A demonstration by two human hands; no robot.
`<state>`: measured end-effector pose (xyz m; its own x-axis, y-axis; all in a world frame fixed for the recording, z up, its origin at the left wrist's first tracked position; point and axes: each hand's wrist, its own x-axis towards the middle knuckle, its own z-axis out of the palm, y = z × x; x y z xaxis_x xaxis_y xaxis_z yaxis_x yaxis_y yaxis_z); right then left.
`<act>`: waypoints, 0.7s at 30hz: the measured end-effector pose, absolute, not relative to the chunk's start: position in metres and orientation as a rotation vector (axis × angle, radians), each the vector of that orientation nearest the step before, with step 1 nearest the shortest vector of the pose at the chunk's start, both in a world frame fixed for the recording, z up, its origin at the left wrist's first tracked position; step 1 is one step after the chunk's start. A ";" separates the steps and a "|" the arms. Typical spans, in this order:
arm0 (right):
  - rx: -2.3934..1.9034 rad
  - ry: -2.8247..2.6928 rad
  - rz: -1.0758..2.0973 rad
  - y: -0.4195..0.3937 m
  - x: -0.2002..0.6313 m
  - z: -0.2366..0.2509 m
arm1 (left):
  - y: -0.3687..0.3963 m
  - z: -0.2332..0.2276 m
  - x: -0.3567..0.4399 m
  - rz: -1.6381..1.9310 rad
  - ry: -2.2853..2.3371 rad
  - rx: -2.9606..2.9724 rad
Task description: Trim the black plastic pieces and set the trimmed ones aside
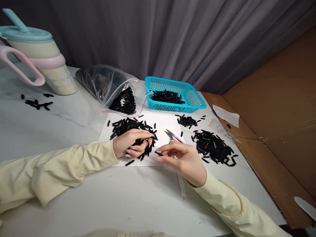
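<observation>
My right hand (186,161) pinches a small, slim black piece (158,153) between thumb and fingertips, above the white sheet (145,162). My left hand (133,141) is curled over a pile of the same black pieces (125,124), with a dark piece (153,137) at its forefinger and thumb tips. Whether more lie inside the curled fingers is partly hidden. Just beyond my right hand, pointed snips (170,134) lie with their blades slightly apart. The pieces look like narrow plastic strips; their exact kind I cannot make out.
A blue basket (177,107) and an open clear zip bag (98,80) hold more black pieces. To the right are a small pile (187,121) and a larger pile (213,146). A lidded tumbler (53,70) stands far left; cardboard (278,125) borders the right edge.
</observation>
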<state>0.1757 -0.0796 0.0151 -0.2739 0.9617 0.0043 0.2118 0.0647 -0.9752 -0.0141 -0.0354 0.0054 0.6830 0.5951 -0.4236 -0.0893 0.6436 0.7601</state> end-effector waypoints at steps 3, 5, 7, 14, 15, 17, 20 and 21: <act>-1.188 -1.634 1.221 -0.080 0.176 0.016 | -0.035 0.006 -0.014 0.425 0.724 0.783; -1.187 -1.657 1.205 -0.080 0.176 0.017 | -0.036 0.006 -0.013 0.422 0.726 0.783; -1.207 -1.664 1.196 -0.080 0.177 0.016 | -0.036 0.006 -0.013 0.421 0.731 0.788; -1.307 -1.726 1.211 -0.072 0.178 0.004 | -0.040 0.005 -0.012 0.428 0.730 0.876; -1.304 -1.757 1.170 -0.072 0.177 0.004 | -0.040 0.005 -0.012 0.431 0.725 0.888; -1.270 -1.828 1.092 -0.072 0.177 0.005 | -0.041 0.004 -0.012 0.432 0.718 0.911; -1.194 -1.926 1.021 -0.074 0.176 0.009 | -0.043 0.004 -0.011 0.415 0.712 0.952; -1.176 -1.954 1.008 -0.075 0.176 0.010 | -0.043 0.004 -0.011 0.405 0.715 0.962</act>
